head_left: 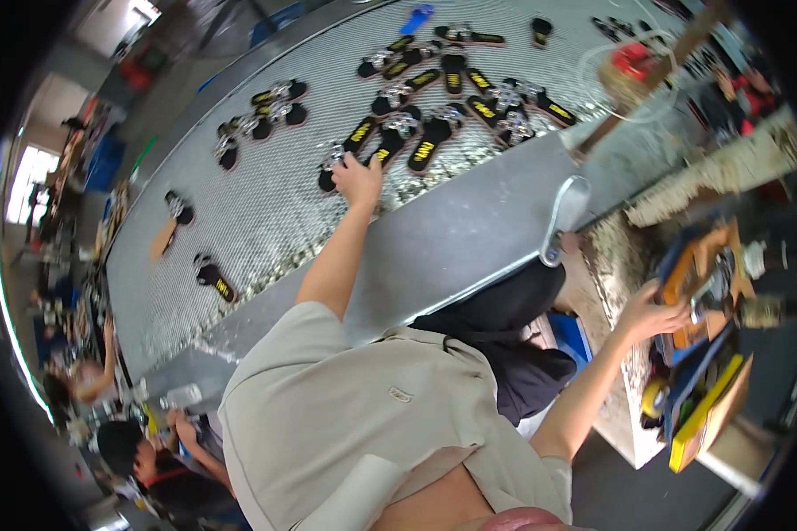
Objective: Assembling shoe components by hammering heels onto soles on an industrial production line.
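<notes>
My left hand (359,181) reaches out over the grey ledge to the mesh conveyor belt (266,221). Its fingers curl down onto a black sandal with a yellow mark and a silver strap (330,168). Several more black sandals (434,142) lie in a loose cluster just beyond it. My right hand (651,316) is stretched to the right and grips the edge of an orange and blue holder (695,274) on a rough workbench. A small dark object with a shiny part (713,288) lies in that holder.
A grey metal ledge (469,239) runs along the belt, with a metal handle (565,212) on it. Single sandals (214,279) lie lower left on the belt. Other people (142,451) work at lower left. A yellow and orange box (708,411) stands at lower right.
</notes>
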A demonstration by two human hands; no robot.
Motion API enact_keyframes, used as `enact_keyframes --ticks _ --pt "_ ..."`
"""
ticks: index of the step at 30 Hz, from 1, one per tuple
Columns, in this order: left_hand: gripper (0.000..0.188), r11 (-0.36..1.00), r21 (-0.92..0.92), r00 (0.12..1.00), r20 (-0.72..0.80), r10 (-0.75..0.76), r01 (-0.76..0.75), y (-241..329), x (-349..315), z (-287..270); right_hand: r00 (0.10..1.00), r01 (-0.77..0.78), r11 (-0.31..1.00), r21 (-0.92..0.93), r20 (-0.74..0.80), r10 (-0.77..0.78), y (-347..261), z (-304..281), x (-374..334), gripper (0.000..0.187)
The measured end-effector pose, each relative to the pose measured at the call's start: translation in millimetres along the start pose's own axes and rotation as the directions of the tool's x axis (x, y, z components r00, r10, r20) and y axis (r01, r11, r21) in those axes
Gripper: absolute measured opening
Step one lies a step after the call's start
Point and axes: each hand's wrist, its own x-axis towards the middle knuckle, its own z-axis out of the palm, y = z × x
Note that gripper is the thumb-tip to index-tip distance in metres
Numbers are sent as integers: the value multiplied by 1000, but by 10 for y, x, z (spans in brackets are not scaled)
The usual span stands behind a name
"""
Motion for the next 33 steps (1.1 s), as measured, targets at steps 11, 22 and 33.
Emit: enact_keyframes --ticks 11,22,33 --pt "49 965 262 997 -58 48 -32 -1491 1188 -285 571 -382 620 686 702 -425 -1809 -829 -1772 60" --pt "61 996 68 964 255 -76 61 -1498 818 -212 609 -92 718 690 609 -508 -2331 -466 -1926 50" --pt "40 999 -7 999 42 -32 32 -1273 722 -331 557 -120 768 630 683 -473 -2456 -143 -2173 46"
